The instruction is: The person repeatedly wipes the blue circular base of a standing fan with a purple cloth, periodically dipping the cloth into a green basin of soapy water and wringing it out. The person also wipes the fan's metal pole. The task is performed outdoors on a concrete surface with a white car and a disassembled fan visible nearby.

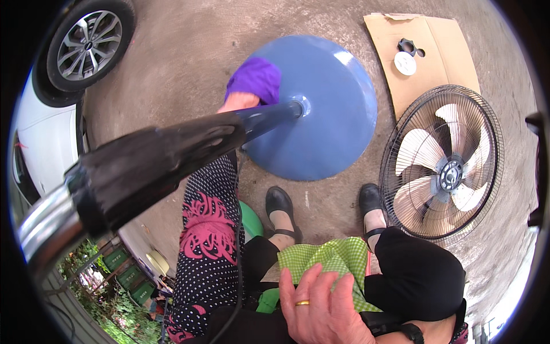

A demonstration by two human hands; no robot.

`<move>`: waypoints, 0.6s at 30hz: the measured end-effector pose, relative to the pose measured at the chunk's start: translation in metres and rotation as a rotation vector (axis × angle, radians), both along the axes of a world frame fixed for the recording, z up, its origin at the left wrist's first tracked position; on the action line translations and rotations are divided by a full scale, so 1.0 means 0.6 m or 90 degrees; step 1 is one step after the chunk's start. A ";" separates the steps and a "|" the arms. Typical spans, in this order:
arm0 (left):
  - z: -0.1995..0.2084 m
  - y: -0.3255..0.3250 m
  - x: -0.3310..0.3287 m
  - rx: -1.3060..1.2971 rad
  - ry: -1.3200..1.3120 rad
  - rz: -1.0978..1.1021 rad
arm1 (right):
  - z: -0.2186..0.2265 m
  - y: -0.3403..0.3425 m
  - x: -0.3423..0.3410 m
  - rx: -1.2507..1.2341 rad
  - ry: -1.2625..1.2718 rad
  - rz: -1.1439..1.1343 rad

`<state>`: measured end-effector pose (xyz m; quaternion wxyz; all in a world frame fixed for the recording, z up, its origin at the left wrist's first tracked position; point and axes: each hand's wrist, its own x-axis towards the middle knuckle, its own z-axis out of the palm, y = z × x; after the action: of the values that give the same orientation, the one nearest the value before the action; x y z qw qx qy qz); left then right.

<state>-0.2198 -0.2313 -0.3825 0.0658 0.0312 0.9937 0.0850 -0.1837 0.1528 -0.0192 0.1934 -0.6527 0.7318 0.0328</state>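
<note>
A round blue base (pixel 326 114) sits on the floor (pixel 177 57) in the upper middle of the frame, its smooth, glossy, slightly domed top catching light at the rim. The floor is rough brown-grey concrete with darker stains. From the middle of the base a dark pole (pixel 172 157) slants to the lower left, thickening into a black sleeve and ending in shiny chrome; it crosses in front of the left forearm and hides part of it. The left hand (pixel 239 102) is at the left edge of the base with a soft purple cloth (pixel 258 77) over its fingers, so I cannot tell how that grip is set. The right hand (pixel 321 307), wearing a gold ring, is in the lower middle, fingers bent and close together over a green checked cloth (pixel 332 252); its palm is hidden, so whether the grip pinches anything cannot be told. At right, a fan head (pixel 451 174) with pale blades in a black wire cage overlaps a creased cardboard sheet (pixel 401 34) bearing a black knob (pixel 406 46) and a white disc (pixel 405 63). Black shoes (pixel 279 205) stand below the base. A white car (pixel 48 137) fills the upper left; leafy plants (pixel 114 312) and green crates (pixel 129 277) show at lower left.
</note>
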 end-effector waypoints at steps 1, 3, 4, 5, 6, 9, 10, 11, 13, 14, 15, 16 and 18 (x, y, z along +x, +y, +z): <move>0.004 -0.005 -0.055 0.044 0.037 -0.058 | -0.005 -0.004 -0.005 0.006 -0.004 -0.005; 0.013 0.003 -0.147 0.115 0.093 -0.163 | -0.015 -0.013 -0.012 0.012 -0.008 -0.007; 0.019 0.009 -0.179 0.122 0.102 -0.212 | -0.018 -0.017 -0.016 0.015 -0.010 -0.009; 0.024 0.019 -0.205 0.091 0.049 -0.218 | -0.023 -0.020 -0.020 0.017 -0.012 -0.012; 0.026 0.031 -0.224 0.010 0.060 -0.299 | -0.028 -0.023 -0.023 0.019 -0.014 -0.015; 0.030 0.055 -0.260 -0.015 -0.115 -0.242 | -0.038 -0.030 -0.027 0.028 -0.022 -0.018; 0.029 0.057 -0.260 -0.020 -0.102 -0.206 | -0.039 -0.032 -0.027 0.032 -0.022 -0.017; 0.026 0.056 -0.259 -0.009 -0.087 -0.157 | -0.040 -0.033 -0.026 0.032 -0.024 -0.016; 0.016 0.047 -0.255 -0.080 -0.056 -0.224 | -0.040 -0.034 -0.024 0.036 -0.029 -0.020; 0.010 0.039 -0.247 -0.081 -0.036 -0.186 | -0.039 -0.034 -0.022 0.035 -0.031 -0.021; 0.005 0.028 -0.239 -0.087 -0.053 -0.124 | -0.038 -0.033 -0.020 0.034 -0.031 -0.020; -0.003 0.020 -0.226 -0.037 -0.004 -0.037 | -0.037 -0.031 -0.018 0.034 -0.033 -0.020; -0.017 0.008 -0.191 0.007 0.052 0.036 | -0.032 -0.026 -0.015 0.027 -0.036 -0.018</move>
<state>-0.3341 -0.2264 -0.3927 0.0227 0.0070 0.9956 0.0909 -0.1925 0.1369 -0.0386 0.2283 -0.6389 0.7341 0.0275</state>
